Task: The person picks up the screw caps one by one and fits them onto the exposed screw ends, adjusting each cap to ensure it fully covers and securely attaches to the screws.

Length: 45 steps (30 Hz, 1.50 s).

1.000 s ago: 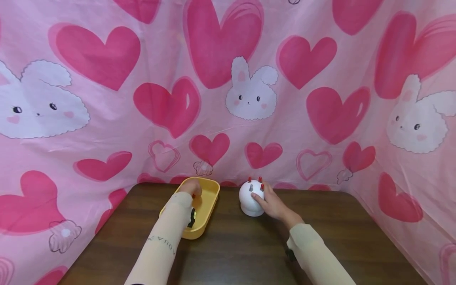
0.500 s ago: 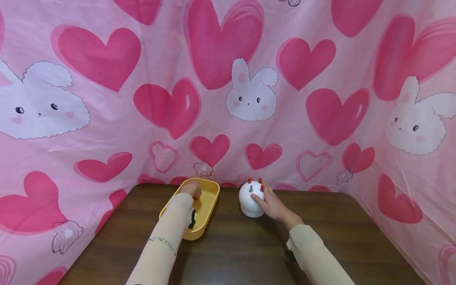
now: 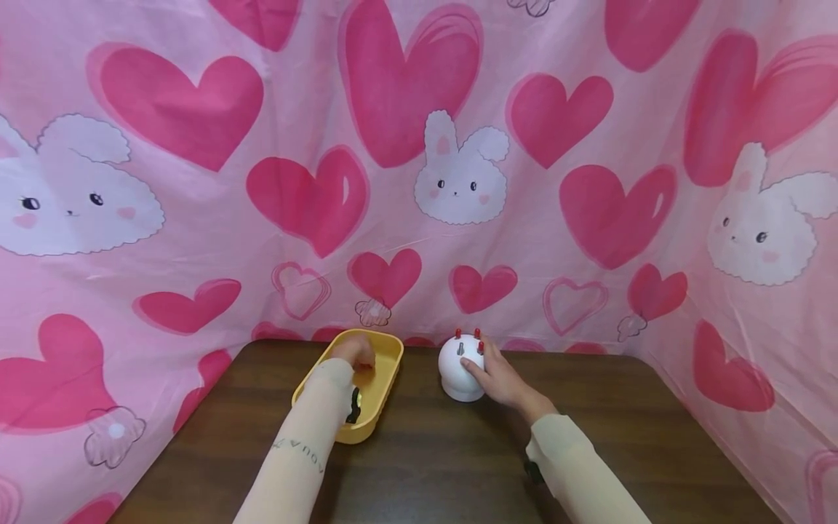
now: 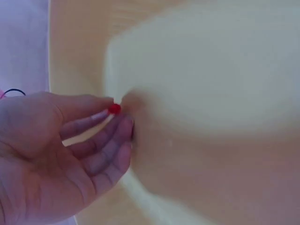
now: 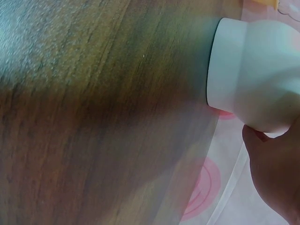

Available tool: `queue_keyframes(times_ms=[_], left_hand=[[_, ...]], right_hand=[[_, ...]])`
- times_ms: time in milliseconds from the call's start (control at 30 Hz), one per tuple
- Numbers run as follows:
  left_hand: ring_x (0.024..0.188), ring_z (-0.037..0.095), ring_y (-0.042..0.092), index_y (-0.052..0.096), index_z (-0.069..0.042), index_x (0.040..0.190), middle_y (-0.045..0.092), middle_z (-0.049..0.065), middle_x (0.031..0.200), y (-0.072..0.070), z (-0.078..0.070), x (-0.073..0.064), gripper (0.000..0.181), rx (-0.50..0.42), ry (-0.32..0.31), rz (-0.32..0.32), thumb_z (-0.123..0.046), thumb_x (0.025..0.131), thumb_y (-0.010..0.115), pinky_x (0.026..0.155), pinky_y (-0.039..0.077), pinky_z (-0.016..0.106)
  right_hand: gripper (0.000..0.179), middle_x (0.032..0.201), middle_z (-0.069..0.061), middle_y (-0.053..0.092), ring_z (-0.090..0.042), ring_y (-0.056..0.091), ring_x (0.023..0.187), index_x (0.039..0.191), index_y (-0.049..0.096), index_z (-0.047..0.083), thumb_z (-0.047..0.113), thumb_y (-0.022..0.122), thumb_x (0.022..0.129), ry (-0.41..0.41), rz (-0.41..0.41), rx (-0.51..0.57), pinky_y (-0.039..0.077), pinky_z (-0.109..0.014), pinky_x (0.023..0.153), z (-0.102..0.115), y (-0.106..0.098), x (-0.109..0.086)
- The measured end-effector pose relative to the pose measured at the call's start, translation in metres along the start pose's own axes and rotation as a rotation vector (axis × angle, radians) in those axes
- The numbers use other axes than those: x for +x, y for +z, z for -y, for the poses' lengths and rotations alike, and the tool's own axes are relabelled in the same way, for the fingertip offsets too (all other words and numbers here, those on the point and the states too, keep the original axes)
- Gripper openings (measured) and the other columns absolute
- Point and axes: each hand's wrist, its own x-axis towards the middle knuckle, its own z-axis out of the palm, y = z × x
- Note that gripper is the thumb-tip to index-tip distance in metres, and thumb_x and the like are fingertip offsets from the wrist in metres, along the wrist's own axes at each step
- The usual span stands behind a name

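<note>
My left hand reaches down into a yellow tub. In the left wrist view, its thumb and fingertips pinch a small red piece, mostly hidden by the fingers. My right hand grips the right side of a white ball-shaped stand, thumb on the front and other fingers behind. The stand sits upright on its round base. On its top are three red-tipped pegs and one bare metal peg. In the right wrist view, fingertips touch the lower side of the white stand.
Both things stand on a dark wooden table, near its far edge, with the tub left of the stand. A pink cloth with hearts and rabbits hangs behind the table and along its sides.
The left hand has shifted slightly to the right inside the tub, and its fingers have turned, hiding the red piece from the head view. The right hand and the stand have stayed in place.
</note>
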Motion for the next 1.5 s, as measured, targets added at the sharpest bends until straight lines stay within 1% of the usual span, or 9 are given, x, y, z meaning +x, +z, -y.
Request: queue_keyframes(times_ms=[200, 300, 400, 500, 633, 867, 1033, 1333, 1500], left_hand=[[0.057, 0.013, 0.045, 0.057, -0.004, 0.074, 0.052, 0.003, 0.068, 0.004, 0.006, 0.002, 0.016, -0.270, 0.111, 0.080, -0.003, 0.091, 0.060, 0.055, 0.041, 0.024], [0.062, 0.014, 0.049, 0.060, 0.000, 0.080, 0.055, 0.004, 0.072, 0.004, 0.006, 0.003, 0.015, -0.340, 0.163, 0.113, -0.005, 0.094, 0.059, 0.064, 0.048, 0.027], [0.070, 0.017, 0.057, 0.063, 0.004, 0.086, 0.061, 0.007, 0.078, 0.005, 0.003, 0.001, 0.014, -0.397, 0.215, 0.120, -0.006, 0.095, 0.059, 0.077, 0.057, 0.033], [0.083, 0.024, 0.064, 0.065, 0.006, 0.096, 0.068, 0.012, 0.090, 0.004, -0.001, -0.002, 0.013, -0.458, 0.241, 0.114, -0.006, 0.096, 0.060, 0.090, 0.058, 0.042], [0.091, 0.030, 0.066, 0.066, 0.008, 0.103, 0.072, 0.017, 0.099, 0.003, -0.007, -0.006, 0.015, -0.466, 0.262, 0.081, -0.005, 0.096, 0.061, 0.093, 0.057, 0.047], [0.087, 0.024, 0.067, 0.070, 0.008, 0.104, 0.073, 0.015, 0.099, 0.000, -0.013, -0.009, 0.020, -0.479, 0.321, 0.042, -0.008, 0.099, 0.060, 0.089, 0.057, 0.044], [0.088, 0.024, 0.069, 0.072, 0.007, 0.108, 0.073, 0.014, 0.099, -0.003, -0.015, -0.013, 0.020, -0.493, 0.356, 0.023, -0.009, 0.100, 0.062, 0.086, 0.059, 0.043], [0.090, 0.025, 0.068, 0.072, 0.006, 0.111, 0.072, 0.014, 0.101, -0.010, -0.022, -0.021, 0.022, -0.487, 0.400, -0.035, -0.011, 0.101, 0.063, 0.083, 0.059, 0.041], [0.093, 0.031, 0.070, 0.069, 0.007, 0.112, 0.072, 0.021, 0.106, -0.009, -0.029, -0.025, 0.023, -0.515, 0.421, -0.068, -0.011, 0.101, 0.062, 0.083, 0.059, 0.042]], right_hand=[[0.087, 0.155, -0.018, 0.032, -0.039, 0.042, 0.137, 0.160, 0.016, 0.003, 0.051, 0.057, 0.101, 0.001, -0.005, 0.003, 0.036, -0.059, 0.115, 0.000, 0.002, -0.001], [0.085, 0.154, -0.018, 0.034, -0.038, 0.042, 0.137, 0.160, 0.017, 0.004, 0.050, 0.058, 0.101, 0.005, -0.003, 0.003, 0.036, -0.059, 0.115, 0.001, 0.001, -0.002], [0.085, 0.154, -0.018, 0.034, -0.039, 0.042, 0.137, 0.160, 0.017, 0.004, 0.050, 0.057, 0.101, 0.003, -0.005, 0.002, 0.036, -0.059, 0.115, 0.001, 0.001, -0.002], [0.086, 0.155, -0.019, 0.033, -0.040, 0.041, 0.138, 0.160, 0.016, 0.003, 0.050, 0.057, 0.101, 0.002, -0.009, 0.004, 0.035, -0.060, 0.115, 0.000, 0.000, -0.002], [0.087, 0.155, -0.020, 0.033, -0.041, 0.042, 0.138, 0.160, 0.017, 0.002, 0.049, 0.059, 0.101, 0.002, -0.011, 0.005, 0.035, -0.060, 0.115, -0.001, 0.001, -0.002], [0.086, 0.153, -0.019, 0.034, -0.040, 0.043, 0.136, 0.159, 0.017, 0.002, 0.050, 0.058, 0.101, -0.002, -0.007, 0.017, 0.036, -0.061, 0.114, -0.002, 0.001, -0.001], [0.085, 0.153, -0.017, 0.033, -0.038, 0.042, 0.136, 0.160, 0.016, 0.006, 0.051, 0.058, 0.101, 0.014, 0.007, 0.013, 0.036, -0.058, 0.115, -0.001, 0.000, 0.001], [0.084, 0.154, -0.020, 0.033, -0.039, 0.043, 0.135, 0.159, 0.017, 0.005, 0.049, 0.058, 0.101, -0.004, -0.002, 0.005, 0.035, -0.058, 0.116, -0.001, 0.000, 0.002], [0.083, 0.154, -0.023, 0.033, -0.042, 0.043, 0.136, 0.159, 0.017, 0.001, 0.046, 0.058, 0.102, -0.022, -0.014, -0.011, 0.033, -0.059, 0.117, -0.003, 0.001, 0.001]])
